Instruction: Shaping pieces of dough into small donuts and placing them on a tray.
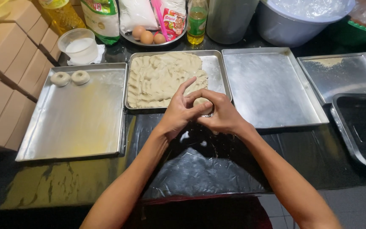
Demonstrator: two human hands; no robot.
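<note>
Both of my hands meet over the near edge of a metal tray (217, 68) that holds a spread slab of beige dough (162, 78). Between them sits a small ball of dough (201, 103). My left hand (178, 111) cups it from the left with the index finger raised. From the right, my right hand (221, 113) wraps around it. On the left, a large greased tray (77, 123) carries two ring-shaped dough pieces (60, 78) (80, 76) in its far left corner.
An empty floured tray (272, 89) lies right of the dough, then another tray (344, 76) and a dark pan (361, 127). At the back stand a cup of white liquid (79, 46), eggs (147, 36), oil bottles, bags and a bucket (301, 19). Cardboard boxes (5, 80) line the left.
</note>
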